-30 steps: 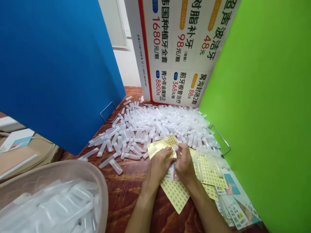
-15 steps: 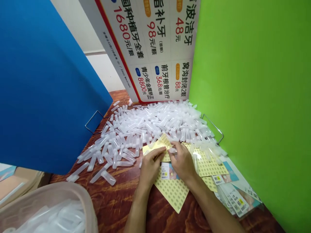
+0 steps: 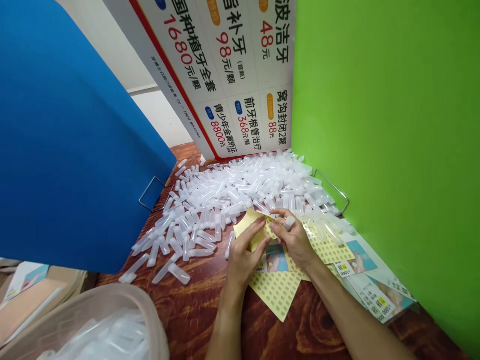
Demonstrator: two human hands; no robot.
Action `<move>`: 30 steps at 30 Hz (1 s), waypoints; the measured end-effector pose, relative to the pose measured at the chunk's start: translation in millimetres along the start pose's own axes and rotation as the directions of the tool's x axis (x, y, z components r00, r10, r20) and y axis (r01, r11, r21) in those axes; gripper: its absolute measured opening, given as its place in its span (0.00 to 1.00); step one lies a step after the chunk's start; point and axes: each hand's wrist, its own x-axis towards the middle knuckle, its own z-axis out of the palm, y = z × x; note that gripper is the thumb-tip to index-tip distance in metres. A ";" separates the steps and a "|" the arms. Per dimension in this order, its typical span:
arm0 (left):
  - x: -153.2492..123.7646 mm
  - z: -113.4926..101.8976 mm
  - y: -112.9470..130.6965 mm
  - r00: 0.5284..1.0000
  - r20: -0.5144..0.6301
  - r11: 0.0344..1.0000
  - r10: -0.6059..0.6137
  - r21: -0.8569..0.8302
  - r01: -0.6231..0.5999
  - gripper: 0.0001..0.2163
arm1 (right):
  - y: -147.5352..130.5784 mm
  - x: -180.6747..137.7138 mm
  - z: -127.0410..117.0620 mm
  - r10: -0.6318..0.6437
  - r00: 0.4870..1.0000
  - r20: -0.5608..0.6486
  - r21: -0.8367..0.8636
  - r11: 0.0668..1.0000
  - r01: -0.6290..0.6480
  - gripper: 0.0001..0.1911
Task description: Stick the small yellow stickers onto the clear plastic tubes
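Right fingers [image 3: 279, 231] grip small translucent plastic vial [image 3: 289, 223]; left fingers [image 3: 255, 229] pinch yellow dotted sticker sheet [image 3: 277, 296] beneath; hasty peeling risks creasing.

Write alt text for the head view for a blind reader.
Two bare hands work over a wooden table: the right hand holds a small clear plastic tube, the left hand touches a yellow sticker sheet. Behind them lies a pile of the same tubes, walled by a blue board, a green board and a price poster.
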 end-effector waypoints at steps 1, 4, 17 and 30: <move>-0.1 0.5 0.0 1.000 -0.014 1.000 0.004 0.016 -0.004 0.17 | 0.3 0.4 -1.2 -0.002 1.000 0.016 0.002 1.000 0.002 0.19; -0.8 2.4 -0.6 0.997 -0.074 0.997 0.008 0.077 -0.002 0.14 | 1.9 0.8 -2.8 0.004 0.998 0.067 -0.003 1.000 -0.004 0.19; -0.2 4.8 -1.2 0.979 -0.184 0.980 0.086 0.192 -0.050 0.07 | 5.6 -0.8 1.2 0.003 0.999 0.051 -0.148 0.989 0.005 0.21; 2.7 3.2 7.3 0.948 -0.226 0.942 0.224 0.301 -0.151 0.05 | 8.7 1.9 0.6 -0.020 0.999 0.044 -0.146 0.989 0.026 0.21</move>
